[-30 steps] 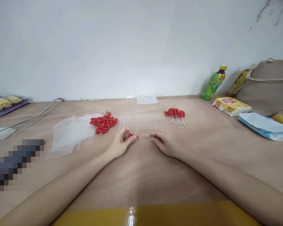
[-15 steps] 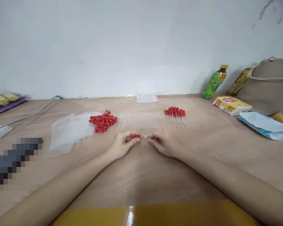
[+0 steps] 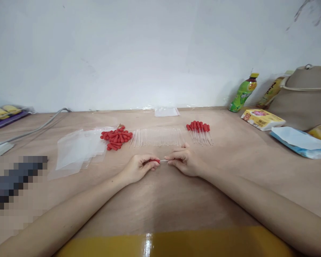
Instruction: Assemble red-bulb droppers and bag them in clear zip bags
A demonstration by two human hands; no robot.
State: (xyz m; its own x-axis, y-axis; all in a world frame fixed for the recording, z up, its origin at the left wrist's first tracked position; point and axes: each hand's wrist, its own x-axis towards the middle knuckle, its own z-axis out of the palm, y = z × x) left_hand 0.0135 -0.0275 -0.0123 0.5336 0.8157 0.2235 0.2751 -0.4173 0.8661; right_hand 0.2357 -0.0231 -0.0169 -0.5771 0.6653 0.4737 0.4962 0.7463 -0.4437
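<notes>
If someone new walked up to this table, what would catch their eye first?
Probably the bright red: a heap of loose red bulbs left of the row of clear tubes, and red-topped tubes fanned out to its right. Next, just in front of that row, the left hand pinches a red bulb against a clear tube held by the right hand.
</notes>
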